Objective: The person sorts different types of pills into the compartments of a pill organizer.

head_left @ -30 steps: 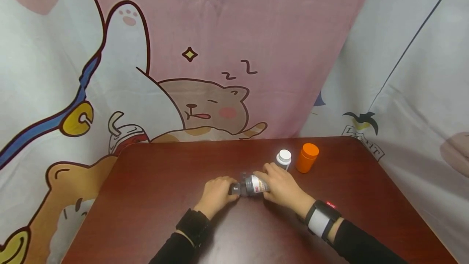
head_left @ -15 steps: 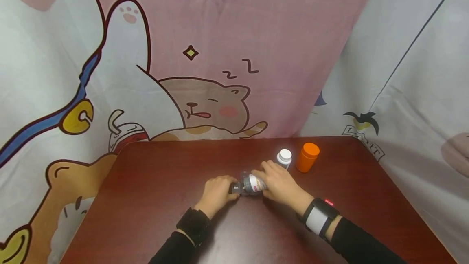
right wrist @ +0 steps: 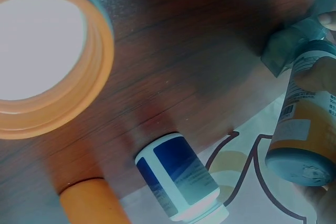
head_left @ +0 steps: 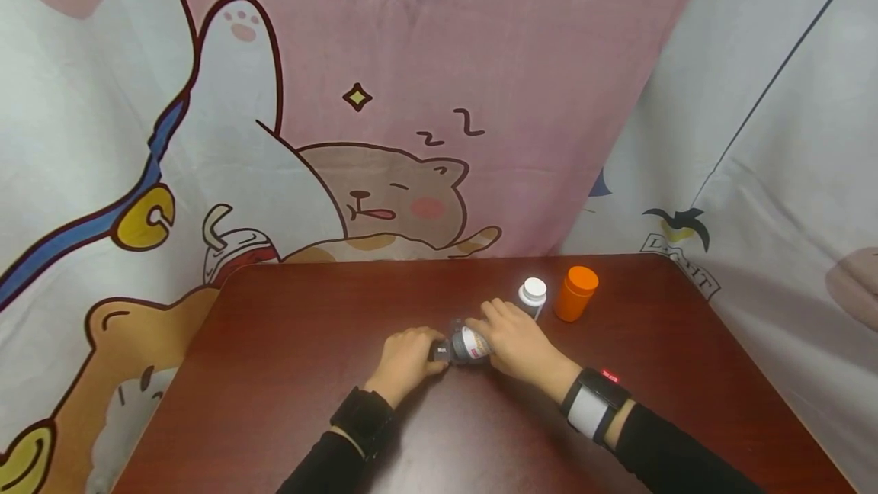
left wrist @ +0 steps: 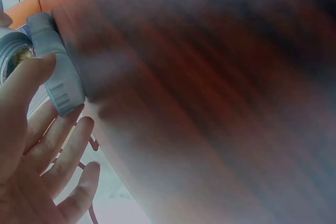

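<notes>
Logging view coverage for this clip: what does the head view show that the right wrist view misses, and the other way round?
Only the head view shows both hands together: the left hand on the grey cap end and the right hand round the body of the grey labelled bottle, plus the whole dark red wooden table and cartoon cloth backdrop. Only the right wrist view shows the blue label on the small white-capped bottle. Both show the orange capped bottle.

Head view evenly lit, sharp; left wrist view heavily blurred, perhaps motion; right wrist close-up soft.
</notes>
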The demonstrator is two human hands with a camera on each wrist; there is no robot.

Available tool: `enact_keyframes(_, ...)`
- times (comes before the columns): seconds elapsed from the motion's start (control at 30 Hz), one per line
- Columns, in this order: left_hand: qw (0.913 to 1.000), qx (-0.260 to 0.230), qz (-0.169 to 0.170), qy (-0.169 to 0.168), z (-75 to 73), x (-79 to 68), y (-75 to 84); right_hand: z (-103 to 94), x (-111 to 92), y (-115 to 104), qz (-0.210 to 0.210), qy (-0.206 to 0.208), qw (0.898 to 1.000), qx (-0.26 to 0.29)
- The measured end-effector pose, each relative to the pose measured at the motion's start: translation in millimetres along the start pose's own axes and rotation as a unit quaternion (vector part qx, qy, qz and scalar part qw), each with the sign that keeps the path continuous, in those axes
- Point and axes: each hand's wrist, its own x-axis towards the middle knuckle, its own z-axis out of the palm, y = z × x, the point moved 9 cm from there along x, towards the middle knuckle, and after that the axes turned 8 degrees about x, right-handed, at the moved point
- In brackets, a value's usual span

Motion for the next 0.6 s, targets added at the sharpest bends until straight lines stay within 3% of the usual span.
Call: enact_keyframes(0.6, 1.0000, -0.003, 0.001, 0.001, 0.2, -0.1, -0.1, -1.5, 2.9, -4.6, -0.009, -0.005, 1.000, -0.012)
